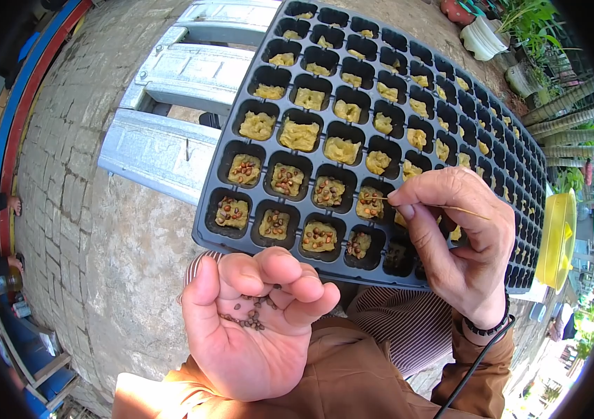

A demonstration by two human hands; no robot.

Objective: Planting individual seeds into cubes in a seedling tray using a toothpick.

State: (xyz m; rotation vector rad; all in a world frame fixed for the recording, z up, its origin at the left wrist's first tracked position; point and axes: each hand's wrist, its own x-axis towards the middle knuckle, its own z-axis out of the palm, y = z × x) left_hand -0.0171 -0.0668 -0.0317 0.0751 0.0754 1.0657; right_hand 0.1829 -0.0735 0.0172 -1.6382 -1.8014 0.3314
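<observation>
My left hand (260, 335) is cupped palm up below the near edge of a black seedling tray (323, 220), with a small pile of dark seeds (252, 317) in the palm. Between thumb and forefinger, my right hand (459, 235) pinches a thin straw-like stick (448, 208). The stick's tip points at the seeds on a yellowish growing-medium plug (370, 204) in the second row from the near edge. Several near plugs, such as one (243, 169) at the left, carry reddish-brown seeds. Farther plugs, like this one (299, 133), show no seeds. My right hand hides some cells.
Beneath the tray is a slatted metal bench (171, 141). A yellow plastic basin (556, 241) stands at the right. Potted plants (485, 39) line the upper right. Another person's feet (14, 205) rest at the far left, beyond the stone paving (66, 157). A cable (477, 361) hangs by my right wrist.
</observation>
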